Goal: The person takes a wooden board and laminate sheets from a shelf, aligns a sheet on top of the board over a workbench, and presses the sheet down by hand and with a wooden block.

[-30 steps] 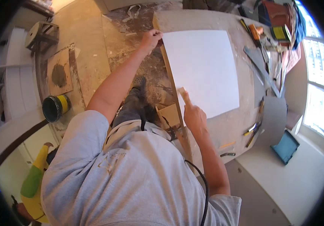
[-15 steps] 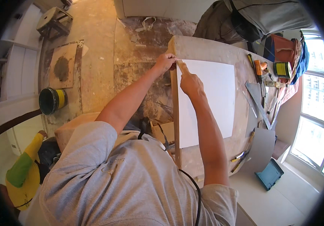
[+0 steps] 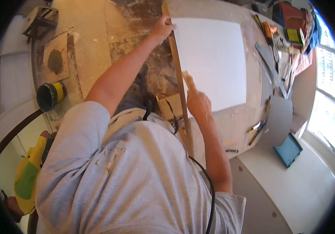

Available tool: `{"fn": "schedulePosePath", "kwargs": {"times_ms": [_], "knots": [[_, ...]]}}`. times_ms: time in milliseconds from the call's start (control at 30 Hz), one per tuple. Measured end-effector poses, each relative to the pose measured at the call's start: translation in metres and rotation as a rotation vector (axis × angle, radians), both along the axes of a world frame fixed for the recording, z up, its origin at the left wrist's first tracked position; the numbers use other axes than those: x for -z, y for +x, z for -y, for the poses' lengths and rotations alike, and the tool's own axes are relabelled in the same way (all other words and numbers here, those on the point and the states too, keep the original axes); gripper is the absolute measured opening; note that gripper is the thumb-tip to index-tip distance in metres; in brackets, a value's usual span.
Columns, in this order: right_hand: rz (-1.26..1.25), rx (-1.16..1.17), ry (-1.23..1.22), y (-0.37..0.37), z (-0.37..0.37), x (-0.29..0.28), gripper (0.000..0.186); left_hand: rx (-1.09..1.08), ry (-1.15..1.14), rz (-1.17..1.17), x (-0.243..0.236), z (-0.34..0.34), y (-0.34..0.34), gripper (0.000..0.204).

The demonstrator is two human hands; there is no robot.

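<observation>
A white rectangular board (image 3: pixel 214 58) lies flat on a worn workbench, its left side along the bench's wooden edge (image 3: pixel 178 70). My left hand (image 3: pixel 163 30) is closed at the board's far left corner, thumb on top and the other fingers mostly hidden over the bench edge. Nearer to me, my right hand (image 3: pixel 199 104) is wrapped around a pale wooden tool (image 3: pixel 189 80). The tool's tip points away from me, over the board close to its left edge. The tool's exact kind does not show.
On the bench's right lie a metal set square (image 3: pixel 270 68), an orange-handled tool (image 3: pixel 268 30) and a grey sheet (image 3: pixel 278 117). A teal tray (image 3: pixel 288 150) sits beyond. Left on the floor are a black bucket (image 3: pixel 47 97) and a stool (image 3: pixel 40 21); a person in yellow (image 3: pixel 27 175) is lower left.
My right hand has drawn the wooden tool toward me along the board's left edge, away from my left hand. The left hand stays at the far corner. The whole view has shifted.
</observation>
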State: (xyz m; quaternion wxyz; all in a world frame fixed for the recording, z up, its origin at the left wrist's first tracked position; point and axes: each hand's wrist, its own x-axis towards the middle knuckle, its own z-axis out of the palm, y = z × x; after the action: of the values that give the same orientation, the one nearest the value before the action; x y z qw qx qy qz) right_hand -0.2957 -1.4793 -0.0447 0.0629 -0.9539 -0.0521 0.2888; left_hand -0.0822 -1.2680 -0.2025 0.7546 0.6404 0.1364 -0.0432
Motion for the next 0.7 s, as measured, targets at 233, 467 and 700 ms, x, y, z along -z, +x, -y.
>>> {"fn": "schedulePosePath", "kwargs": {"times_ms": [233, 467, 700], "knots": [[-0.155, 0.120, -0.057, -0.129, 0.047, -0.025, 0.068, -0.097, 0.255, 0.060, 0.029, -0.004, 0.012, 0.045], [0.018, 0.149, 0.083, -0.099, 0.042, -0.013, 0.067, -0.067, 0.348, -0.017, 0.010, -0.007, 0.010, 0.047], [-0.174, 0.175, -0.007, -0.129, 0.041, -0.034, 0.067, -0.023, 0.318, 0.038, 0.002, -0.008, 0.006, 0.047]]}}
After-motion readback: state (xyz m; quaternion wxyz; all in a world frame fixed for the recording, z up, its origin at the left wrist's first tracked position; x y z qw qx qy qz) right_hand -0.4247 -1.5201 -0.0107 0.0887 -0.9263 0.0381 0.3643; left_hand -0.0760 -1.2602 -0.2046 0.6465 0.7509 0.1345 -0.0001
